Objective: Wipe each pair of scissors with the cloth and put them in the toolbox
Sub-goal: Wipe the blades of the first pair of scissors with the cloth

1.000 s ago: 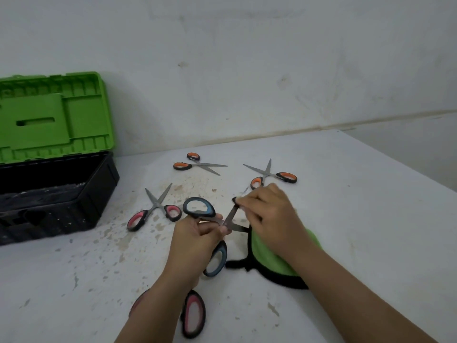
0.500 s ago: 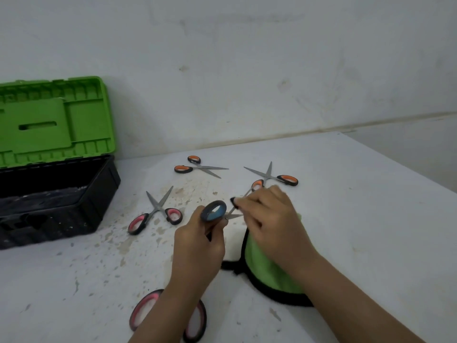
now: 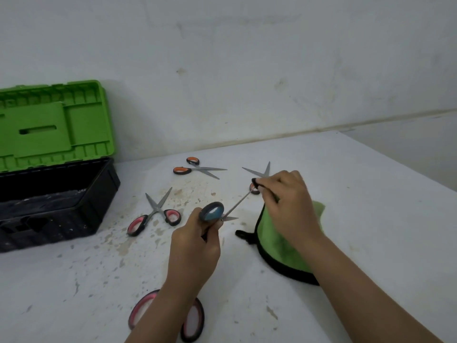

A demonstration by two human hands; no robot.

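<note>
Two bare forearms enter from the 6 o'clock edge of the head view, no sleeve cuffs visible. Left hand (image 3: 195,241) and right hand (image 3: 289,206) carry no gloves, rings, watches or bands. Fingernails are too small to assess.

Blue-handled scissors (image 3: 217,212) held open above the table, beside green cloth (image 3: 284,246).

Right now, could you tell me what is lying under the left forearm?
Two pink-lined handle loops of a pair of scissors stick out on either side of the left forearm. Its pivot and blades are covered, so which way they point cannot be seen.
</note>
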